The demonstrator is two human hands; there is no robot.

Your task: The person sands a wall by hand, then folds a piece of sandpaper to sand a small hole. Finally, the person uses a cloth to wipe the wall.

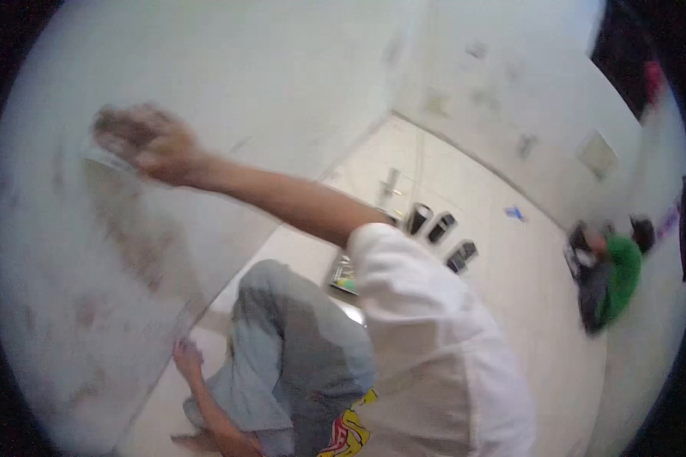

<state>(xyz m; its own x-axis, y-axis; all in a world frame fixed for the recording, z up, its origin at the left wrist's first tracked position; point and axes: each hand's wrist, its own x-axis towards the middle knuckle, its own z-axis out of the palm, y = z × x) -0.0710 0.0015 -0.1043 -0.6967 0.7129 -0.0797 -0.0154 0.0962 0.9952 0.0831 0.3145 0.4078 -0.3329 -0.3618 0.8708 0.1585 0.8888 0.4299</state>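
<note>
My right hand (149,145) is raised against the pale wall (282,68), at the end of my outstretched arm. Its fingers are bent and blurred by motion; anything under the palm is too smeared to name. Just below the hand, a brownish stained patch (133,228) marks the wall. Down at the lower left, my left hand (187,356) is by the line where wall meets floor, beside my bent leg (282,343) in grey trousers. Its fingers look curled in, and I see nothing in them.
On the light tiled floor (503,259) are several dark upright-looking items (440,227) and a shallow box (343,274) with small coloured contents. A blue scrap (514,213) lies farther off. Toward the right is a green and dark bundle (617,278), blurred, near the other wall.
</note>
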